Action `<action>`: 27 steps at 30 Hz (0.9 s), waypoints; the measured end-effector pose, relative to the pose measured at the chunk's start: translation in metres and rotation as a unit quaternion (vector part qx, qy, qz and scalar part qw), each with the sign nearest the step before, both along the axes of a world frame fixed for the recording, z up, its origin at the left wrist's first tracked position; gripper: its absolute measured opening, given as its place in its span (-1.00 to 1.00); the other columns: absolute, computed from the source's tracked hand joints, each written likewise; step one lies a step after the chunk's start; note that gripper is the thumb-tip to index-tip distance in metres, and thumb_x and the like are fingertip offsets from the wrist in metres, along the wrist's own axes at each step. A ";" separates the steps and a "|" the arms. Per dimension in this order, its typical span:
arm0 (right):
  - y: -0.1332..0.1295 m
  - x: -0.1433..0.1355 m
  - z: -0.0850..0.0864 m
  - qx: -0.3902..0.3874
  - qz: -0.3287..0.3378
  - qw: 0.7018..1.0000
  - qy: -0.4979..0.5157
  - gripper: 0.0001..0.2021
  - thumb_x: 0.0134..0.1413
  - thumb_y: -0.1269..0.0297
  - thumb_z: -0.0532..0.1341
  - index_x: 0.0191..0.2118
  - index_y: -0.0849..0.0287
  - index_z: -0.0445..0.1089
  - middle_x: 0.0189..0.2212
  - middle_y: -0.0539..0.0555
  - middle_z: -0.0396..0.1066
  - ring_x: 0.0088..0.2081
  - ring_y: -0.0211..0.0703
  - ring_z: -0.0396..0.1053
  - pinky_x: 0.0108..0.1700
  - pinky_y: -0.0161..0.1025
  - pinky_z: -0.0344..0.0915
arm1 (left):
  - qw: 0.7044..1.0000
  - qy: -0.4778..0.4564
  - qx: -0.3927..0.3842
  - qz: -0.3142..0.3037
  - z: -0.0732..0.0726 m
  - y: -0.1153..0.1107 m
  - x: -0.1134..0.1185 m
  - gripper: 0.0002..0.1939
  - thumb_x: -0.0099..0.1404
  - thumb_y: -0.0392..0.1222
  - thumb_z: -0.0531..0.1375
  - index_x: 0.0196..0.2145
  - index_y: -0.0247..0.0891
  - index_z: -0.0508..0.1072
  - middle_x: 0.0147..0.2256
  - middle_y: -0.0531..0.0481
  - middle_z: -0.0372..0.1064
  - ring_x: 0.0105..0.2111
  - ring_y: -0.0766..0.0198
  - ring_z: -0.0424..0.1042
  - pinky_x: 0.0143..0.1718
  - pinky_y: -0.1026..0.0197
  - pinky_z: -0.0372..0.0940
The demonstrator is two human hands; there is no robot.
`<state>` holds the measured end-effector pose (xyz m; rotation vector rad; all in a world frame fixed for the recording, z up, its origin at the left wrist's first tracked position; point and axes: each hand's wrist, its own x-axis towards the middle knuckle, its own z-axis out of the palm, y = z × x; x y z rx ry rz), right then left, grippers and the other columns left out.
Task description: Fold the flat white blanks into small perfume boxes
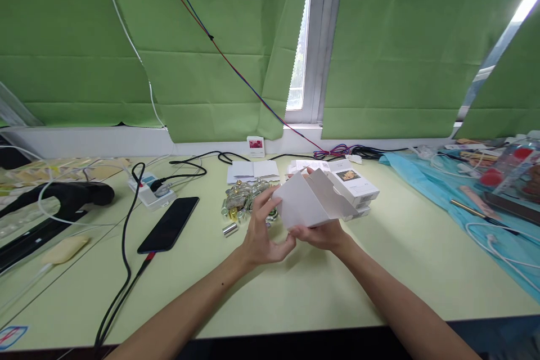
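A white cardboard box (301, 202), with a flap standing up at its right, is held tilted above the table between both hands. My left hand (262, 233) curls its fingers against the box's left side, its thumb below the lower edge. Under the box's right end, my right hand (323, 234) grips it with the thumb on the near edge; its other fingers are mostly hidden. Just behind my left hand lie several clear glass bottles (238, 197) with small caps and a silver cylinder (230, 229). White printed boxes (353, 183) are stacked right behind the held box.
White folded cartons (253, 170) lie at the back, near a small printed box (255, 147) by the wall. To the left are a black phone (169, 225), a power strip (151, 191) and trailing cables. A blue sheet (415, 180) with tools and cords covers the right side.
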<state>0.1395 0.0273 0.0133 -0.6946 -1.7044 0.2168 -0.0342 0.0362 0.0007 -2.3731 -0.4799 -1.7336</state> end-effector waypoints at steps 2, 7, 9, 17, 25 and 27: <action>-0.001 0.000 0.002 0.006 0.047 0.999 0.009 -0.26 0.09 -0.26 0.26 0.28 -0.04 0.14 0.11 0.22 0.33 0.20 0.16 0.34 0.25 0.19 0.35 | 1.000 -0.007 0.008 0.009 0.000 0.000 0.000 -0.09 0.04 -0.35 0.30 0.32 -0.18 0.07 0.15 -0.34 0.21 0.18 -0.12 0.30 0.03 -0.19 0.41; -0.004 0.001 0.008 -0.028 0.071 0.997 0.001 -0.25 0.10 -0.36 0.17 0.26 -0.01 0.16 0.03 0.20 0.40 0.10 0.14 0.42 0.13 0.12 0.44 | 0.999 -0.012 0.012 0.034 0.000 -0.002 0.001 -0.11 0.06 -0.30 0.32 0.30 -0.14 0.08 0.13 -0.31 0.22 0.14 -0.12 0.34 -0.03 -0.18 0.44; -0.005 0.001 0.010 -0.020 0.063 0.998 0.007 -0.26 0.10 -0.37 0.15 0.25 -0.01 0.16 0.02 0.20 0.42 0.08 0.16 0.43 0.12 0.14 0.43 | 0.999 -0.012 0.014 0.031 0.000 -0.002 0.001 -0.12 0.06 -0.30 0.31 0.30 -0.15 0.09 0.13 -0.32 0.22 0.14 -0.12 0.33 -0.02 -0.18 0.43; -0.007 0.003 0.014 0.036 0.029 0.998 0.039 -0.28 0.16 -0.33 0.09 0.26 0.02 0.00 0.12 0.28 0.38 0.29 0.22 0.27 0.36 0.31 0.14 | 0.999 -0.007 0.016 0.028 0.002 -0.002 0.001 -0.12 0.06 -0.31 0.29 0.31 -0.14 0.08 0.12 -0.31 0.22 0.14 -0.10 0.32 -0.02 -0.18 0.42; -0.008 0.002 0.013 0.047 0.063 0.995 0.068 -0.30 0.19 -0.18 0.18 0.29 0.03 -0.03 0.01 0.24 0.44 0.09 0.18 0.46 0.22 0.23 0.36 | 0.999 -0.005 0.017 0.028 0.003 -0.003 0.001 -0.08 0.02 -0.31 0.28 0.31 -0.11 0.06 0.12 -0.30 0.23 0.12 -0.11 0.34 -0.05 -0.18 0.42; -0.008 0.002 0.014 0.027 0.075 0.994 0.069 -0.25 0.17 -0.20 0.19 0.31 0.05 -0.05 -0.04 0.23 0.46 -0.03 0.15 0.52 0.09 0.17 0.47 | 1.000 -0.006 0.014 0.028 0.003 -0.003 0.001 -0.08 0.01 -0.31 0.28 0.30 -0.08 0.05 0.11 -0.28 0.23 0.11 -0.10 0.35 -0.06 -0.18 0.42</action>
